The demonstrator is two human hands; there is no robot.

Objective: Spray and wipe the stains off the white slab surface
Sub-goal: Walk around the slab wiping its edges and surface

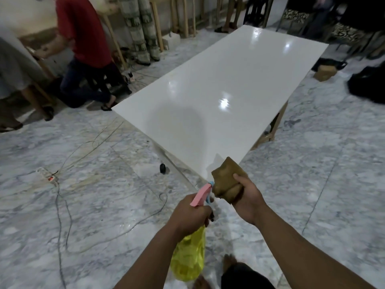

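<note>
Gripping the spray bottle (188,255) by its neck, the left hand (190,213) sits low in the centre of the frame, fingers wrapped tight beneath the pink trigger head (201,195), nozzle aimed up toward the near corner of the white slab (218,90). The yellow bottle body hangs below the fist, over the marble floor (93,195). Just to its right, the right hand (246,197) is clenched around a bunched brown cloth (227,180), which overlaps that near corner. The slab stretches away to the upper right, glossy with light reflections; no stains can be made out. Cables (62,205) and a power strip (47,174) lie at the left.
</note>
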